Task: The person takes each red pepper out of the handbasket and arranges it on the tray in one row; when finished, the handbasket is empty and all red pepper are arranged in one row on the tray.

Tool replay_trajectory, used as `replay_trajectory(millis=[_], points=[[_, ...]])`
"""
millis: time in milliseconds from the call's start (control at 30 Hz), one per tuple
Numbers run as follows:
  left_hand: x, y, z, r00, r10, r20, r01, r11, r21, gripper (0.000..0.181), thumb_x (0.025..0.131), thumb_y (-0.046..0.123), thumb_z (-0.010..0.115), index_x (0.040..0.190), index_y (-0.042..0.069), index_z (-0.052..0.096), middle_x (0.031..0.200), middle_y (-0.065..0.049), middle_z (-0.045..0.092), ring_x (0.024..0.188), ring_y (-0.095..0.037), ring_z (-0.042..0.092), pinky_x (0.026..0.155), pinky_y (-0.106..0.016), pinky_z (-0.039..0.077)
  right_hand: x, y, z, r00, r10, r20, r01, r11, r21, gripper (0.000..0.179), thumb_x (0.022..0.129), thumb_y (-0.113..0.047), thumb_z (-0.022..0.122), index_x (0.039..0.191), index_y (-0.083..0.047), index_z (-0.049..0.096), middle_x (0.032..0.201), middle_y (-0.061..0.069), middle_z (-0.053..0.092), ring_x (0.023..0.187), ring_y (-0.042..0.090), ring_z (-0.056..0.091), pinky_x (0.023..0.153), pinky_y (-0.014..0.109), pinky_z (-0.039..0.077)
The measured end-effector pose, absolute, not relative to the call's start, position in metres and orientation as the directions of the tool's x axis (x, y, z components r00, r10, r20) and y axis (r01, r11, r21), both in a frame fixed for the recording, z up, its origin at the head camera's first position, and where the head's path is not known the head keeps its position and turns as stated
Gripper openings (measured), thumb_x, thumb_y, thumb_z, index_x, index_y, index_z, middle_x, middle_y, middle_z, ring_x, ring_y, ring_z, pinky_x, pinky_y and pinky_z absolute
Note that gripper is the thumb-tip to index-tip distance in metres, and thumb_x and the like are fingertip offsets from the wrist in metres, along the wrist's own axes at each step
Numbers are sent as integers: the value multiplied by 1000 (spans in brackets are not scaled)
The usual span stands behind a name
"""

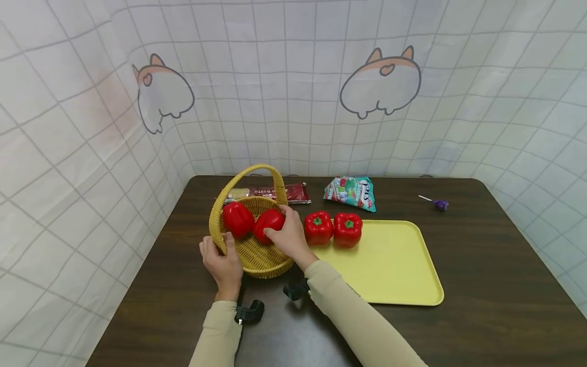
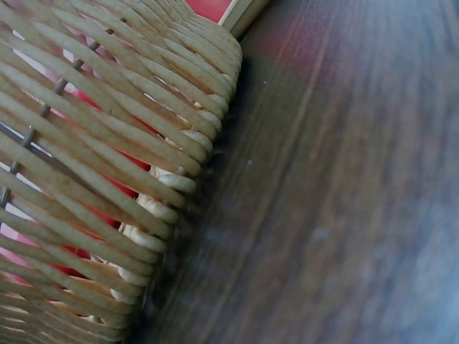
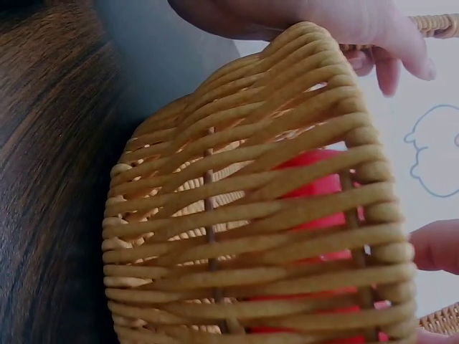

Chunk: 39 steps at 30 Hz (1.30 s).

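Observation:
A yellow wicker basket with an arched handle stands at the left of the table, two red bell peppers inside it. My left hand grips the basket's near left rim, by the foot of the handle. Inside the basket my right hand holds the right-hand bell pepper, thumb on its near side and fingers over its far side. The other bell pepper lies against the left wall. Through the weave in the right wrist view, red shows. The left wrist view has the basket's side close up.
Right of the basket, a yellow tray bears two more bell peppers, a left one and a right one. Behind are a dark red packet, a teal snack bag and a purple-wrapped lollipop. A patterned cloth hangs around the table.

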State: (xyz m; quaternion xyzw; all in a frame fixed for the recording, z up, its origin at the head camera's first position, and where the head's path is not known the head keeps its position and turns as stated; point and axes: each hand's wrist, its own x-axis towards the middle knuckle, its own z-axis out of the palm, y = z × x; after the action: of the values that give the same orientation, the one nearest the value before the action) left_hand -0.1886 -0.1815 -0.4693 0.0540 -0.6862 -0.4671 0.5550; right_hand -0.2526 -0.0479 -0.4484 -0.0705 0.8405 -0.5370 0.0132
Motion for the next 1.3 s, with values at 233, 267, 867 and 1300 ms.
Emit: replay_trajectory(millis=[233,267,867,1300], points=[[-187,-181,-468,-389,-592,705,444,550,707,12,88,-3,65,84,-8,55,75,-23,44,80,-11,33,73,-22,19,-254,-54,-452,-992,-118,48,-95,426,-900,64,81,-23,76,137,-10,47,131,11,50,119,28,47,96,49,45],[-187,-181,-469,-392,-593,704,443,549,709,12,88,-4,65,84,-8,55,75,-23,44,81,-10,33,73,-23,19,-254,-54,-452,-992,-120,48,-95,423,-901,63,81,-23,76,136,-10,48,130,10,50,119,27,47,96,49,45],[-196,-187,-482,-381,-595,707,433,561,705,17,88,-1,66,79,-6,52,73,-22,43,78,-14,33,73,-23,19,-260,-53,-456,-975,-223,-9,-97,459,-883,62,79,-24,81,134,-12,54,132,10,51,122,27,48,101,46,42],[-204,-199,-502,-427,-586,689,374,580,724,11,88,3,67,86,-2,58,78,-13,49,80,-18,39,72,-30,25,-263,-46,-451,-857,-471,-208,-21,437,-899,80,74,-27,84,142,-10,46,131,10,55,114,28,52,95,45,48]])
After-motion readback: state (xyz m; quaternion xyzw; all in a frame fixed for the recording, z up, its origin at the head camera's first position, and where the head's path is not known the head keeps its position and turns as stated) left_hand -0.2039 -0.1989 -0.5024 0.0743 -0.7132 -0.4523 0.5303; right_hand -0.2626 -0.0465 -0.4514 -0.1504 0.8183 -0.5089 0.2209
